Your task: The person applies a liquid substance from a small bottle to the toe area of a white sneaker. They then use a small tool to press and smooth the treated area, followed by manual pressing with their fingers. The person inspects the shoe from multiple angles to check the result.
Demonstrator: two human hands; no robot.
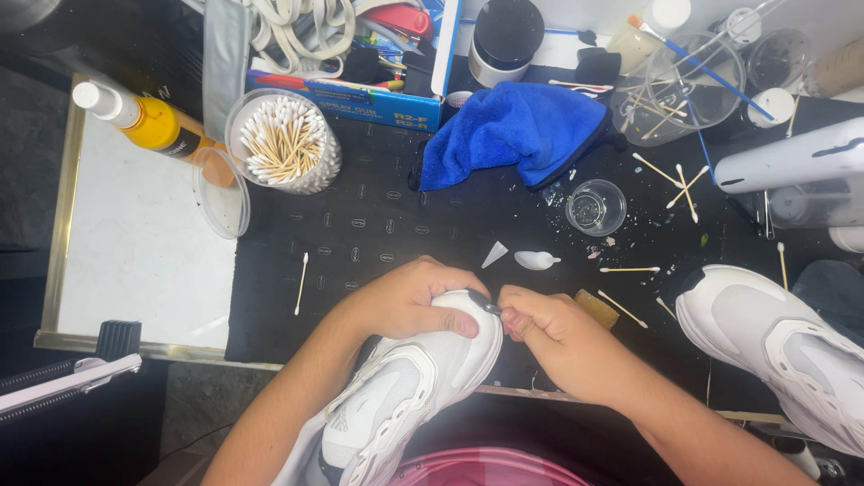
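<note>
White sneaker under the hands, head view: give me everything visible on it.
The white low-top sneaker with a chunky moulded sole lies tilted, toe toward the black work mat, heel toward the person. The upper looks like mesh with smooth overlays; laces show near the bottom edge. The left hand cups the toe, thumb pressed on top. The right hand pinches a small dark tool against the toe cap. A matching second white sneaker lies apart at right.
</note>
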